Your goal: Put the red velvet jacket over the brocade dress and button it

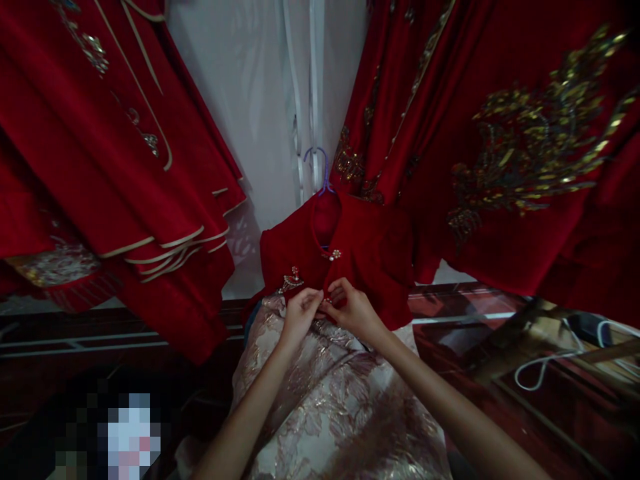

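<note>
Left hand (pixel 299 313) and right hand (pixel 354 309) pinch the front of the red velvet jacket (pixel 373 247) in their fingers; a hard tug might slip it off the purple hanger (pixel 321 170).

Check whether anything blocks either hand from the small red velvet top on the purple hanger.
Nothing visible does: the left hand and right hand both pinch the front opening of the red velvet top, below its pearl clasp.

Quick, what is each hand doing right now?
Left hand: closed, pinching the front edge of the red jacket.
Right hand: closed, pinching the same edge beside it.
</note>
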`<state>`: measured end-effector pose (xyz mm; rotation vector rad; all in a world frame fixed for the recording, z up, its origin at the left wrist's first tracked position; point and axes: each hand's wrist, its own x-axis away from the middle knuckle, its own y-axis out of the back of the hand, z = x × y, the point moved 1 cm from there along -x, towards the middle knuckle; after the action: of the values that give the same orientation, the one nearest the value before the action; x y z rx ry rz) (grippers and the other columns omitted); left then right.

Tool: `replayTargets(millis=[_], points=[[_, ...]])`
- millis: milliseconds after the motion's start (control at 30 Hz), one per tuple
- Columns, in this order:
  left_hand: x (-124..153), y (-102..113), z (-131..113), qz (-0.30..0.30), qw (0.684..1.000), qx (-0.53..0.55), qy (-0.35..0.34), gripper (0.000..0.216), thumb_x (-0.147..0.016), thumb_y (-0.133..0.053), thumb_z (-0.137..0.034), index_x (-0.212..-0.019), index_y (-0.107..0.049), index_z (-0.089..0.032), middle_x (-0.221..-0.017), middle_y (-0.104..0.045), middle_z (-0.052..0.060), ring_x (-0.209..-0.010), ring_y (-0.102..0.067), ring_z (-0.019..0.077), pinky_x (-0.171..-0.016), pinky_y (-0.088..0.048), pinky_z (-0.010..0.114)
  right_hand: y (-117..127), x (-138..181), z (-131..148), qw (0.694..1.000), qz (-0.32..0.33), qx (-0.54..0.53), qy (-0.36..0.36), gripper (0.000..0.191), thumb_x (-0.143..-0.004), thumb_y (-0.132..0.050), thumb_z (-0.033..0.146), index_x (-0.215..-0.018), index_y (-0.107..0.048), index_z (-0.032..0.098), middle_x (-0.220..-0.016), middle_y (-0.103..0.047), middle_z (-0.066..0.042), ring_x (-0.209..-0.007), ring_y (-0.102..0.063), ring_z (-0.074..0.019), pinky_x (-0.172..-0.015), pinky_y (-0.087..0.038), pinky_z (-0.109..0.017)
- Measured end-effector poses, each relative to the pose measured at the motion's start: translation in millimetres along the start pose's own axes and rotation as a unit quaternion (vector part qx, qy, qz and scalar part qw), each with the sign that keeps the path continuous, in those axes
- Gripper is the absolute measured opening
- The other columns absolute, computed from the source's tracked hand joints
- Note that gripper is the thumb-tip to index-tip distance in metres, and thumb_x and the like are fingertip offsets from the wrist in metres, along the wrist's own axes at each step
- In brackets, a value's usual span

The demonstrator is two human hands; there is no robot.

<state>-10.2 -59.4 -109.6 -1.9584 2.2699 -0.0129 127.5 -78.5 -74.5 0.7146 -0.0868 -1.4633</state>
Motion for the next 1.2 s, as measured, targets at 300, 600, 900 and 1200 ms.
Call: replayTargets(millis=[300, 600, 900, 1200], points=[[-38.2, 41.8, 6.0, -0.204, 0.945, -0.206, -0.154, 0.028, -0.061, -0.069, -0.020, -0.085, -0.056, -0.018, -0.086, -0.057, 0.002, -0.074, -0.055, 0.0121, -0.067, -0.047, 0.025, 12.4, -13.4, -0.5, 0.990, -0.001, -0.133, -0.044, 0.037, -0.069, -0.068, 0.038, -0.094, -0.045, 0.023, -0.076, -0.061, 0.001, -0.063, -0.062, -0.0136, -0.056, -0.054, -0.027], [-43.4, 33.5, 4.0, -0.140, 0.984, -0.028, -0.105, 0.026, -0.060, -0.068, -0.017, -0.084, -0.060, -0.015, -0.080, -0.066, 0.004, -0.075, -0.063, 0.0128, -0.075, -0.049, 0.027, -27.7, -52.8, -12.4, 0.990, -0.052, -0.133, 0.010, 0.012, -0.077, -0.058, 0.029, -0.085, -0.053, 0.021, -0.081, -0.064, -0.001, -0.076, -0.065, -0.0133, -0.072, -0.055, -0.027], [-41.8, 41.8, 3.6, -0.149, 0.980, -0.029, -0.125, 0.024, -0.066, -0.070, -0.029, -0.085, -0.066, -0.013, -0.083, -0.071, 0.007, -0.078, -0.066, 0.0157, -0.080, -0.051, 0.031, -39.1, -63.0, -16.5, 0.993, -0.059, -0.093, 0.044, 0.005, -0.078, -0.054, 0.022, -0.082, -0.053, 0.022, -0.081, -0.065, 0.001, -0.076, -0.065, -0.0126, -0.074, -0.053, -0.027], [-46.0, 46.3, 14.8, -0.156, 0.981, -0.020, -0.110, 0.031, -0.067, -0.069, -0.030, -0.093, -0.068, -0.012, -0.090, -0.071, 0.010, -0.083, -0.067, 0.0180, -0.085, -0.051, 0.035, -42.2, -64.8, -15.1, 0.994, -0.071, -0.055, 0.057, 0.005, -0.079, -0.055, 0.023, -0.083, -0.054, 0.022, -0.082, -0.065, 0.002, -0.075, -0.064, -0.0116, -0.071, -0.051, -0.024]])
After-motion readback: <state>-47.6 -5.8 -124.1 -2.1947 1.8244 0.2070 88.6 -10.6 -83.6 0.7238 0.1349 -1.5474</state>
